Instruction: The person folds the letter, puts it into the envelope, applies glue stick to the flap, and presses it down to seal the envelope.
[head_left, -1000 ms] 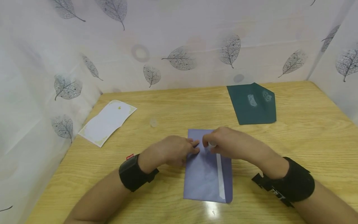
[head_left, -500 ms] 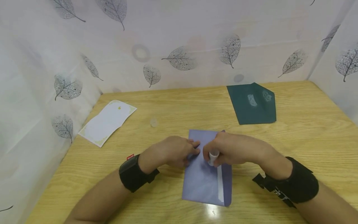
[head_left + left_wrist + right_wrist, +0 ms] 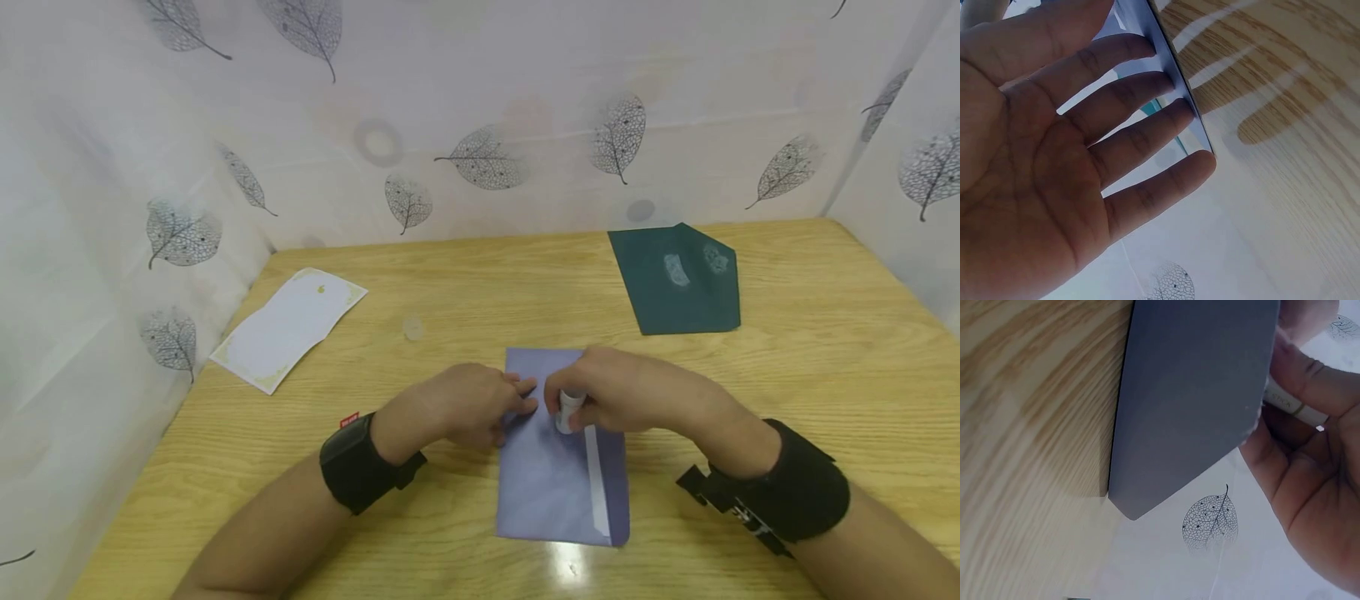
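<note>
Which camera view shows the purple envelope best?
The head view: most of the purple envelope shows, the right hand hiding some. The left wrist view catches only part along one edge; the right wrist view, mainly its flap.

"STICK" on the white tube [image 3: 1293, 406]

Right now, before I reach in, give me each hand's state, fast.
Left hand: open, resting on the envelope.
Right hand: closed, holding the white stick.
</note>
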Motion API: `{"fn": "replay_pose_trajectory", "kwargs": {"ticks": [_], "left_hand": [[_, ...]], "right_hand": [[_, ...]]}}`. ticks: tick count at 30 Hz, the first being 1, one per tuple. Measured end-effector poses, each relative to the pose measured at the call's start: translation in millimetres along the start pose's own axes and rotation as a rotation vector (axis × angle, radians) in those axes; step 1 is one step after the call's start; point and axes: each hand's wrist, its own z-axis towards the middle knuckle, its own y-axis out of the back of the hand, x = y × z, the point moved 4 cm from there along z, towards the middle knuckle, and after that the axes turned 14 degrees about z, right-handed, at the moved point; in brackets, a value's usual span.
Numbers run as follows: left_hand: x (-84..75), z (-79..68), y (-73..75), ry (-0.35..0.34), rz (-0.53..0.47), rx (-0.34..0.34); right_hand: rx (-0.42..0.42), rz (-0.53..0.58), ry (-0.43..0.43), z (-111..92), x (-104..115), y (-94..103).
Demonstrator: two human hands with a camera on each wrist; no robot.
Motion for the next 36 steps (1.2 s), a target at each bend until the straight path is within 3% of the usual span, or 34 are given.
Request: {"fn": "replay_pose_trajectory", "kwargs": {"ticks": [9, 14, 22, 36], "left_hand": [[0.0, -1.2, -1.4, 0.003, -0.003, -0.005], [-2.1, -0.2, -1.3, -0.006, 0.04, 0.001], [-8.6, 0.8, 1.9, 0.001, 0.085, -0.02], [-10.7, 0.6, 1.8, 0.023, 0.103, -0.041]], "right_hand": [[-0.119, -0.089, -0.108, 4, -7, 3.1], [-0.151, -0.093, -0.105, 3, -11, 5.7], [-0.028, 0.023, 0.029, -2, -7, 6.1], [0.164, 0.258, 0.096, -2, 2, -9.3]]}}
